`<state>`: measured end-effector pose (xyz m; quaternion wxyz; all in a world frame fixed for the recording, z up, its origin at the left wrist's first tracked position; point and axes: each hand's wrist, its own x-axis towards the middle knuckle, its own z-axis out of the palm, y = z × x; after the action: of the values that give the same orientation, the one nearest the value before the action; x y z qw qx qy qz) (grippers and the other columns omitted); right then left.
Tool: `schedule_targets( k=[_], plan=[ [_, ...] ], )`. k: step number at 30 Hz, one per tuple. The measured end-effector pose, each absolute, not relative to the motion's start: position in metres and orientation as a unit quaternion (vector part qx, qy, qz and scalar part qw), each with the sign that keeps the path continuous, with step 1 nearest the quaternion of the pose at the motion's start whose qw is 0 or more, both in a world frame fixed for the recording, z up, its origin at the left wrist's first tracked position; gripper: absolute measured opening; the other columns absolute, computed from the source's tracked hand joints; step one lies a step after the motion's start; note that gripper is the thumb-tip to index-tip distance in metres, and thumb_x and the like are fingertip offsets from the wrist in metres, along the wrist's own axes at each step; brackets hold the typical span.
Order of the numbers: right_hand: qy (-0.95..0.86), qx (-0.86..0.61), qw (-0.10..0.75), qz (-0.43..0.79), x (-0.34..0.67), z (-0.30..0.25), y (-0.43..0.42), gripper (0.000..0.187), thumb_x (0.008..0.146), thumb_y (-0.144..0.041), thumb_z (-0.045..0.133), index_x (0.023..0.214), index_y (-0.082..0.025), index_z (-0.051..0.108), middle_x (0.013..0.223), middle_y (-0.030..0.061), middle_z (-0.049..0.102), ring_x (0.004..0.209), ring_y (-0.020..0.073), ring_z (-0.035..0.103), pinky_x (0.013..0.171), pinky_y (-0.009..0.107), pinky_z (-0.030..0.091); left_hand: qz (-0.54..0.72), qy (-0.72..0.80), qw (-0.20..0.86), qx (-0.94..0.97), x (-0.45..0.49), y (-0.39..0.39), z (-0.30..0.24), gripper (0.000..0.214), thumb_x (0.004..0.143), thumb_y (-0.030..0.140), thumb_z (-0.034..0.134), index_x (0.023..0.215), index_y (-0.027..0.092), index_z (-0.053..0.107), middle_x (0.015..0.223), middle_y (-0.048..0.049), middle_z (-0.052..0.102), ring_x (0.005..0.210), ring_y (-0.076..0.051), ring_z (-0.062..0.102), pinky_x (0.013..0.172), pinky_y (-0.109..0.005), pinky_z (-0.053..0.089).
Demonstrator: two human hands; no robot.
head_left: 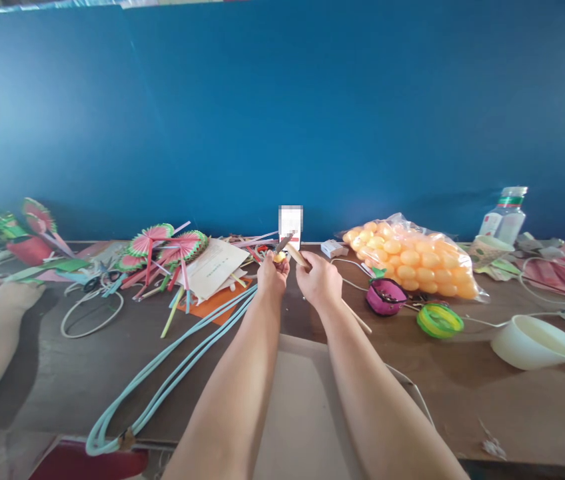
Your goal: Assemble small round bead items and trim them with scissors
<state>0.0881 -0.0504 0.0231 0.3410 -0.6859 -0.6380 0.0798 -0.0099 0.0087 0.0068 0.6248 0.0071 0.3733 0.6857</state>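
Observation:
Out in front of me at the middle of the table, my right hand [320, 277] is wrapped round the wooden handle of a hammer [358, 319]. The hammer's dark head sits above my left hand, and its handle runs back under my right palm. My left hand [272, 272] is closed, with a small yellowish piece [280, 256] at its fingertips. The head is right by this piece; whether they touch I cannot tell. Behind both hands a phone with a white screen [291, 223] stands upright against the blue wall.
Pale blue tubing [162, 380], paper fans [182, 248] and papers [212, 267] lie left. On the right are a bag of orange balls [412, 257], a purple container [385, 297], green tape rolls [440, 320], a white bowl [537, 341] and a bottle [511, 217]. A co-worker's arm [0, 327] rests far left.

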Motion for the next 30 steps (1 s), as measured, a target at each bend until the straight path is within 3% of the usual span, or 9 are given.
schedule_targets(
  k=[30],
  plan=[
    [-0.639,-0.702,0.305,0.074,0.0891,0.0183,-0.0456,0.038,0.085,-0.028,0.049,0.115,-0.038,0.069,0.107,0.0007,0.074,0.097,0.0242,0.068,0.079,0.032,0.048,0.690,0.397,0.605,-0.006,-0.0117,0.0110,0.0035,0.014,0.097,0.026,0.055,0.087,0.016,0.055,0.068,-0.0006,0.055,0.051,-0.007,0.055,0.049,-0.014,0.047]
  ],
)
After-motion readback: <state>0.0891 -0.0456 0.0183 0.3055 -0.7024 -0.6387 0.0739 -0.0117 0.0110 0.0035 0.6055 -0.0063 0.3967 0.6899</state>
